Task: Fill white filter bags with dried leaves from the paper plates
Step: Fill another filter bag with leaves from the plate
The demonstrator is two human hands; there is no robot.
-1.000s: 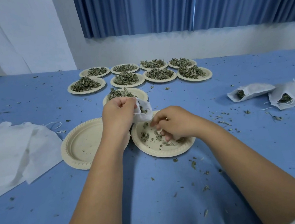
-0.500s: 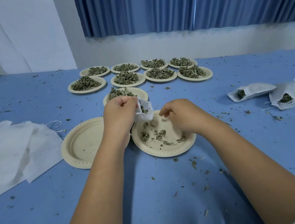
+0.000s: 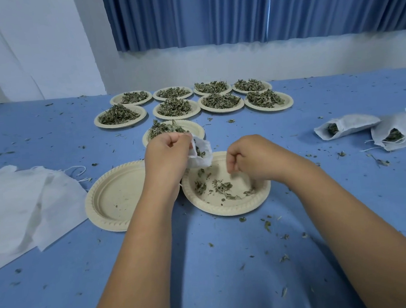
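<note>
While my left grip clutches the small white filter bag open, my right grip curls narrow beside it, over the round beige paper plate scattered with dried green leaves.

Blue table, leaf crumbs all over it

A bare plate sits just left of the left hand, and a nearly cleaned-out plate is under the right hand. A leafy plate sits just past the left hand, with two rows of heaped plates beyond. Flat empty bags lie far left, filled bags far right.
</note>
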